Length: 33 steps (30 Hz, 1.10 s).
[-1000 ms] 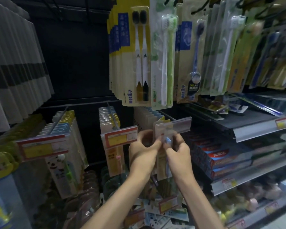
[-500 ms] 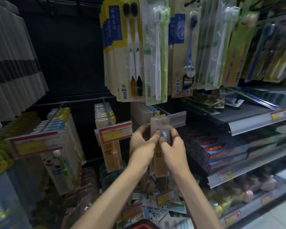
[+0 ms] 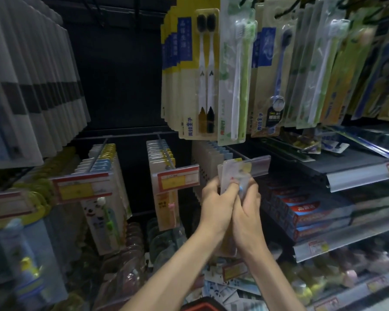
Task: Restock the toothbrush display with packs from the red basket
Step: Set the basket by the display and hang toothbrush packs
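Both hands hold one small toothbrush pack at the front end of a display hook, just under its clear price-label strip. My left hand grips the pack's left edge. My right hand pinches its lower right part, fingers curled over the blister. The pack's top touches the hook tip; the hole is hidden. Behind it, a row of matching packs hangs on the same hook. A sliver of the red basket shows at the bottom edge.
Adult toothbrush packs hang overhead, close above my hands. More children's packs hang on hooks with red price tags to the left. Toothpaste boxes fill the shelf on the right. Loose packs lie below my forearms.
My hands have shifted slightly and pressed closer together around the pack at the hook's tip. The view tilted a little downward, bringing the red basket's rim into sight.
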Each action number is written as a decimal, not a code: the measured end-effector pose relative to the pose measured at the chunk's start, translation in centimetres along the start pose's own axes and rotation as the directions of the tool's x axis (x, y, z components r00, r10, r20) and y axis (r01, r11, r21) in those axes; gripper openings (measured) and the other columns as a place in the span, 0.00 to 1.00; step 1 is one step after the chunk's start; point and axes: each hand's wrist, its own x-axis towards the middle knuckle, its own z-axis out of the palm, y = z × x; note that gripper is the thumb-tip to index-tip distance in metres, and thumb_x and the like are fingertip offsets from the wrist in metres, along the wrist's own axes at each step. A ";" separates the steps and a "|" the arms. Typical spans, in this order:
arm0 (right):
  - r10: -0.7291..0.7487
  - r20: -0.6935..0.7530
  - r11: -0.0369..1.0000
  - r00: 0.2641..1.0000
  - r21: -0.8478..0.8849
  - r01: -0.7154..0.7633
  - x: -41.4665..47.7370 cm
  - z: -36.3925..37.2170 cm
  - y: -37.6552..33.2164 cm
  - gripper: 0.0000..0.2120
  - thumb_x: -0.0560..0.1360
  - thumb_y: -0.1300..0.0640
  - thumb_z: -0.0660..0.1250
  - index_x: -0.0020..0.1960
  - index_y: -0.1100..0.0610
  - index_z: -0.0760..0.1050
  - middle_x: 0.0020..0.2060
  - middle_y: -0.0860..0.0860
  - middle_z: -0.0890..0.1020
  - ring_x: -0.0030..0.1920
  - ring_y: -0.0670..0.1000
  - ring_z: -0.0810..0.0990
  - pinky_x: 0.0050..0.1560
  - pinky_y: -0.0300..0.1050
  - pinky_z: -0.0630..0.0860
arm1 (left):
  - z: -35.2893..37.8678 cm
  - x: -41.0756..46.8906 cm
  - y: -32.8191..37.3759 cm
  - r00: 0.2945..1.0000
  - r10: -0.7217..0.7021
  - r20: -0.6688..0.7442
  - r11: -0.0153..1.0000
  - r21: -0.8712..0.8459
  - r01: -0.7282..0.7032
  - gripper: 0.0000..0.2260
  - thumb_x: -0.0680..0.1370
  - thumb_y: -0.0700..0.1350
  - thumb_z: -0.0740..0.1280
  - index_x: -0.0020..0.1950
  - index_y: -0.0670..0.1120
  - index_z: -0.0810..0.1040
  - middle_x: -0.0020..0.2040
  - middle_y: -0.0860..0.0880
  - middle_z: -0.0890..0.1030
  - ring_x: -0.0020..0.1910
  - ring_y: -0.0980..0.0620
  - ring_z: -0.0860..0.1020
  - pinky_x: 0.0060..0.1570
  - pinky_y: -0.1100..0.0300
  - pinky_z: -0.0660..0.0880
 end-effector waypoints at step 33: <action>-0.092 -0.108 0.991 0.990 0.090 0.102 -3.0 -1.1 -0.4 0.17 0.85 0.46 0.57 0.73 0.45 0.66 0.65 0.47 0.77 0.68 0.51 0.76 0.68 0.62 0.74 | 0.0 -3.0 1.4 0.972 0.041 0.230 0.989 0.127 -0.072 0.13 0.82 0.51 0.66 0.66 0.53 0.75 0.57 0.51 0.84 0.58 0.55 0.83 0.65 0.49 0.78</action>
